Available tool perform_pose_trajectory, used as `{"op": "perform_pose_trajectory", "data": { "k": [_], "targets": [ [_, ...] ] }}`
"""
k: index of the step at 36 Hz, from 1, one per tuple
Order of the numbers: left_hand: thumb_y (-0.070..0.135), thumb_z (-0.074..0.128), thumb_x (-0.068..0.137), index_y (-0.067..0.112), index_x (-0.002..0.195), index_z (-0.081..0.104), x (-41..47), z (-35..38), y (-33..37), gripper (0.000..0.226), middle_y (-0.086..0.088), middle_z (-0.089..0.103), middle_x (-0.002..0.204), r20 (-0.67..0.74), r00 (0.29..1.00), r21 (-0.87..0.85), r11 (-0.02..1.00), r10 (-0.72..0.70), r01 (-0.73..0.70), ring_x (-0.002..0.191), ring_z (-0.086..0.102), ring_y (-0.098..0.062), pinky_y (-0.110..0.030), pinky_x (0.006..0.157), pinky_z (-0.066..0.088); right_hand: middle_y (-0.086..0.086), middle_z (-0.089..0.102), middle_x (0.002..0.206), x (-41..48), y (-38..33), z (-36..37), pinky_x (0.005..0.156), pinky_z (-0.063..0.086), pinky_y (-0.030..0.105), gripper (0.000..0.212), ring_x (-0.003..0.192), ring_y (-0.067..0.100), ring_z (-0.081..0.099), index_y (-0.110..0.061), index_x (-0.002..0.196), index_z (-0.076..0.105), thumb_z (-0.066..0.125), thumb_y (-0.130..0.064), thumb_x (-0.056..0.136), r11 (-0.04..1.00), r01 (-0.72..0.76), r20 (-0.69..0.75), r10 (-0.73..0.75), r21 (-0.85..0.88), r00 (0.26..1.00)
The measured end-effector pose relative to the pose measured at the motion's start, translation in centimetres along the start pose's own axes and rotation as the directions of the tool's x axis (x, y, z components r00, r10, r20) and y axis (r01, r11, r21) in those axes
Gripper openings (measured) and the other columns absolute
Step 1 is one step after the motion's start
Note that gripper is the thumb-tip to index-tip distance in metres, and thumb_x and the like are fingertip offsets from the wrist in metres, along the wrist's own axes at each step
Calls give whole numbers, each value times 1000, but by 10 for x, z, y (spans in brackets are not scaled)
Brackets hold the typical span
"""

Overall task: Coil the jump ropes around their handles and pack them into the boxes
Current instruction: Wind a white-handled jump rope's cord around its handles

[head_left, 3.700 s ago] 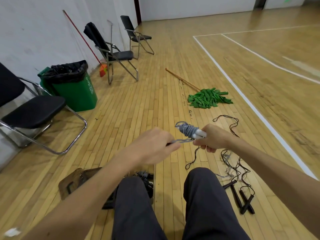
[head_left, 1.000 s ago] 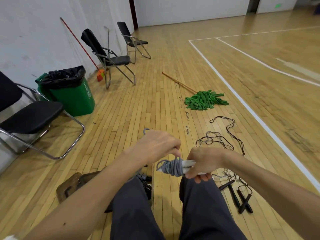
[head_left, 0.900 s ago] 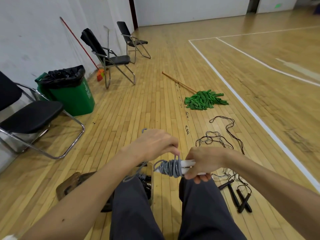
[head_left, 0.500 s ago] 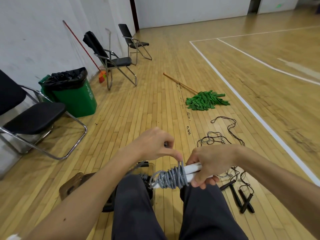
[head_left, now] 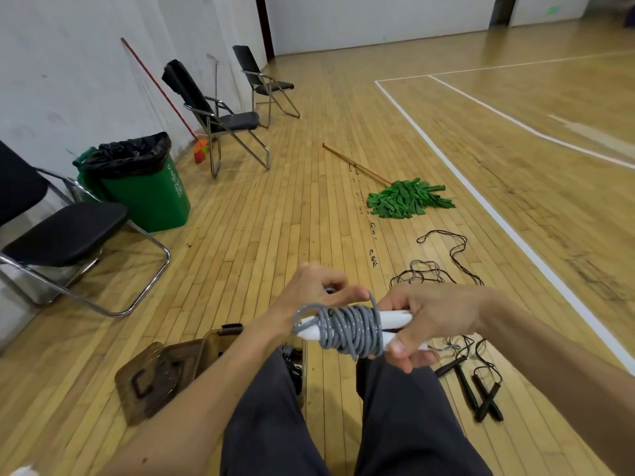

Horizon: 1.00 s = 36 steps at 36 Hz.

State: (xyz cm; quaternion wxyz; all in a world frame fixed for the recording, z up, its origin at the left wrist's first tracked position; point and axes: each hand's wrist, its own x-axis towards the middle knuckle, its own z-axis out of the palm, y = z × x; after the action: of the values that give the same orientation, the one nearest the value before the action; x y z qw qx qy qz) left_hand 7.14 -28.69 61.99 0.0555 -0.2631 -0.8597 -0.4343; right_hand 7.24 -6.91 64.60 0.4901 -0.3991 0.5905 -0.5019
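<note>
Rope check: grey jump rope point(head_left: 350, 329) wound in many turns round paired white handles point(head_left: 395, 317), held over the knees at 6 o'clock. Right hand point(head_left: 433, 321) grasps the handles' bare end, fingers wrapped. Left hand point(head_left: 316, 293) curled, pinching the free strand at the coil's top. Brown translucent box point(head_left: 220, 341) on the floor at 7 o'clock, partly behind the left leg, lid point(head_left: 151, 383) beside it. Black jump ropes point(head_left: 477, 393) loose at 4 o'clock; green mop point(head_left: 409, 199) at 1 o'clock.

Handles: white handles point(head_left: 395, 317) run under the grey rope coil point(head_left: 347, 329), ends buried in the right hand point(head_left: 433, 317).
Box: box point(head_left: 215, 350) below-left of the coil, half hidden behind a forearm point(head_left: 213, 383); contents possibly ropes.
Chair: chair point(head_left: 62, 231) far left of the coil, cut off.
</note>
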Motion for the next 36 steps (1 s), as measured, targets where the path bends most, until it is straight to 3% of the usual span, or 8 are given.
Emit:
{"op": "perform_pose_trajectory", "data": {
  "k": [2,5,7,10,15,22,28,36],
  "targets": [
    [62,62,84,10,53,55,-5,4,1,61,9,47,47,5,999,-155,987,-38,39,45,42,-8,-20,46,35,-2,68,75,3,6,0,49,45,20,38,53,6,56,6,98,62,74,-30,90,992,57,46,-63,114,997],
    [33,65,92,22,70,70,-15,7,9,26,12,64,62,83,993,-459,881,-87,116,54,57,1,-18,51,49,-4,69,76,9,17,1,48,46,18,29,53,4,58,-6,107,66,72,-29,92,943,187,51,-209,276,977],
    [28,47,103,30,68,67,-15,13,12,40,8,57,52,-14,984,-481,864,-175,146,44,47,-3,-17,43,40,-4,68,76,12,22,0,47,46,17,26,53,4,59,-8,110,67,71,-28,94,891,269,2,-290,365,957],
    [45,30,107,19,65,61,-13,24,12,58,0,47,48,-146,964,-471,872,-222,130,38,38,-11,-18,41,33,-4,69,75,15,25,-1,46,44,16,28,52,3,59,-9,110,68,71,-30,93,838,346,-129,-322,422,938],
    [65,22,94,25,79,65,-17,35,6,60,1,49,54,-153,966,-459,880,-210,119,48,44,-15,-20,46,35,-4,65,71,13,22,-3,45,43,14,34,47,2,55,-10,101,73,83,-37,82,819,393,-339,-260,419,904],
    [74,22,91,10,94,57,-19,42,-1,73,-5,51,60,-63,982,-362,921,-178,144,50,46,-9,-21,46,37,3,58,72,10,13,-8,47,40,16,37,50,7,48,-6,95,67,83,-35,81,890,331,-598,-86,313,797],
    [42,38,106,14,92,60,-29,42,-12,38,4,54,56,106,911,-251,876,-398,412,50,49,-13,-29,51,42,5,59,73,6,18,-21,49,41,20,15,55,11,49,-4,96,62,64,-18,96,956,169,-777,86,241,623],
    [51,41,103,21,90,58,-29,30,-12,37,2,57,67,165,902,228,905,-399,358,59,53,-15,-39,62,50,8,65,72,12,40,-30,47,43,23,12,55,15,54,-2,94,65,68,-13,96,978,-110,-844,211,180,493]
  ]
}}
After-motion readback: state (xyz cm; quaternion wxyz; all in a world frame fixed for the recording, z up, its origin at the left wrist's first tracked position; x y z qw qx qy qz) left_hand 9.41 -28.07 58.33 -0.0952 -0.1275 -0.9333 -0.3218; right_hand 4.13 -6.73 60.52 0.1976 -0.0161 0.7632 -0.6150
